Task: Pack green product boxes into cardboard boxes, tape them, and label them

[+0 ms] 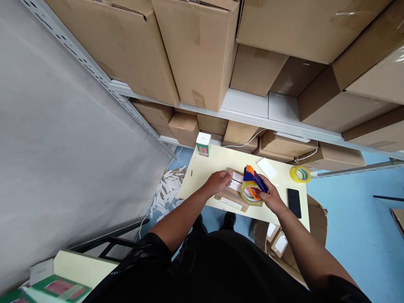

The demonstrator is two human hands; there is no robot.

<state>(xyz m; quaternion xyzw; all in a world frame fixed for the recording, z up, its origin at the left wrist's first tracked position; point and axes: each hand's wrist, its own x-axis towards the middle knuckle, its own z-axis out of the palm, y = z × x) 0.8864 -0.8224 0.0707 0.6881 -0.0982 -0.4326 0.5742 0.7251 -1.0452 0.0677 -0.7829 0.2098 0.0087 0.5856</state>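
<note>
My right hand (271, 197) is wrapped round the handle of a blue and orange tape dispenser (259, 183) fitted with a roll of clear yellowish tape. The dispenser is over the right part of a small brown cardboard box (232, 194) lying on the cream table. White labels (235, 185) show on the box's upper face, partly covered by the dispenser. At the box's far left corner is my left hand (220, 182), its fingers pinched together; what lies between them is too small to make out.
On the table (202, 170) stand a green and white box (203, 144), white cards (267, 168), a tape roll (300, 174) and a black phone (293, 203). Shelves of cartons (198, 46) rise behind. White scraps (167, 189) litter the floor at left; an open carton (317, 219) stands at right.
</note>
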